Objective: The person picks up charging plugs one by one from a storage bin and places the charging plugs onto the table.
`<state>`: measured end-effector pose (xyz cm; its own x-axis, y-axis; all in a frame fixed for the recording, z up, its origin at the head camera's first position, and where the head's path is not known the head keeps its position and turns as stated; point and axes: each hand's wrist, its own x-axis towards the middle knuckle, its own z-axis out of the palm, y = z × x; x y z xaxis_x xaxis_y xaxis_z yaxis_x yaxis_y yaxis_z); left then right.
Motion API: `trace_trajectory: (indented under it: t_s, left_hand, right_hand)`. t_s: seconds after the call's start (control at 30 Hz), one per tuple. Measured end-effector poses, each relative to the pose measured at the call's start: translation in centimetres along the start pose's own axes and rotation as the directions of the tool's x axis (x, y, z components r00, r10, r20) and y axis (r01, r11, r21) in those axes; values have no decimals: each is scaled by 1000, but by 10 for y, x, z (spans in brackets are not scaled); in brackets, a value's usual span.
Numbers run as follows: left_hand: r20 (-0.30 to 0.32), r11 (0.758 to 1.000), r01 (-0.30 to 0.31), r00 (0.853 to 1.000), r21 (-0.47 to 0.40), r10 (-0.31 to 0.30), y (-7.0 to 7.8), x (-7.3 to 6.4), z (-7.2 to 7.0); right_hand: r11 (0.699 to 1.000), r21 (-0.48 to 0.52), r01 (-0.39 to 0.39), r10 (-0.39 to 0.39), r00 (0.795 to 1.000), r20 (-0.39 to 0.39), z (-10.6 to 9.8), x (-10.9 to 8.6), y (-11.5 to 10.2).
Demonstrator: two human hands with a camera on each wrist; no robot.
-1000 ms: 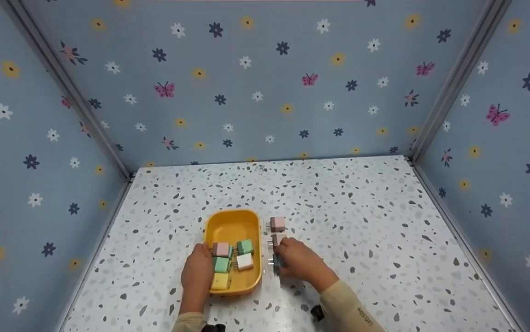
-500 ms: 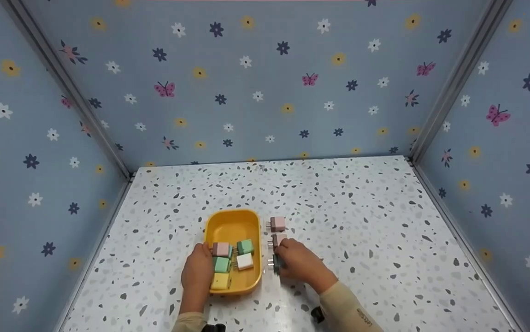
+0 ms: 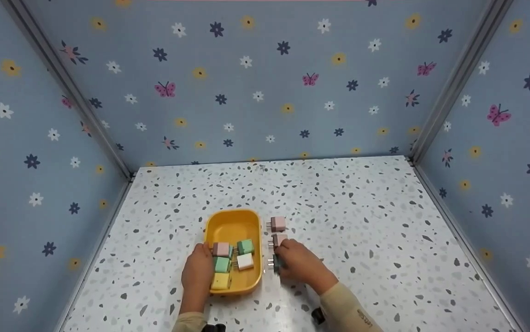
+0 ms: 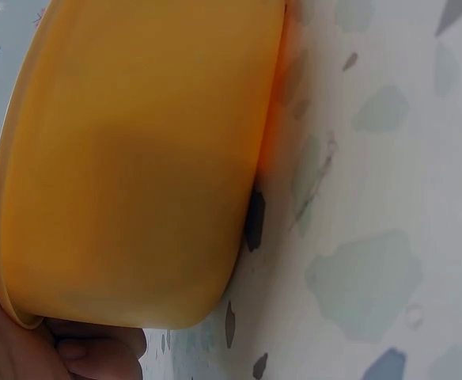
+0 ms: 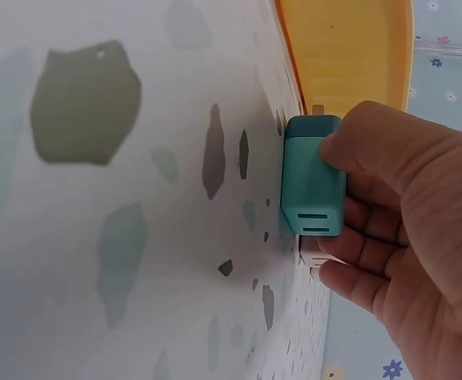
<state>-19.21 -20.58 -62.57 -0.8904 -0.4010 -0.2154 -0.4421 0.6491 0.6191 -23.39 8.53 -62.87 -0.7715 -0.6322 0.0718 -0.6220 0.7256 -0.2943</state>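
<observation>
My left hand [image 3: 197, 267] grips the left side of a yellow plastic tub [image 3: 232, 226], its fingers at the rim in the left wrist view. Inside lie several charger plugs: a pink one [image 3: 221, 249], green ones, a white one [image 3: 245, 261] and a yellow one [image 3: 220, 281]. To the tub's right, my right hand [image 3: 304, 263] pinches a teal charger plug [image 5: 314, 182], thumb on its near face and fingers behind. Its prongs point toward the tub. Just beyond it, a pink charger plug [image 3: 279, 240] sits right at the fingertips, partly covered by the hand.
Another pink charger plug [image 3: 278, 223] lies farther back in the same row, prongs toward the tub. The speckled white table [image 3: 348, 198] is enclosed by blue flowered panels [image 3: 265, 92] at the back and both sides.
</observation>
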Motion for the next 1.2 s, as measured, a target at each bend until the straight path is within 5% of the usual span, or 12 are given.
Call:
trace_trajectory:
  t_s: [0.4,1.2]
  left_hand:
    - [-33,999,-34,999,12,34,-2,0,2]
    - [-16,1000,-26,1000,-1,26,-2,0,1]
  right_hand:
    - [998,-41,56,-57,998,-34,0,-3,0]
    - [999,-10,44,-44,999,-7,-21,2,-10]
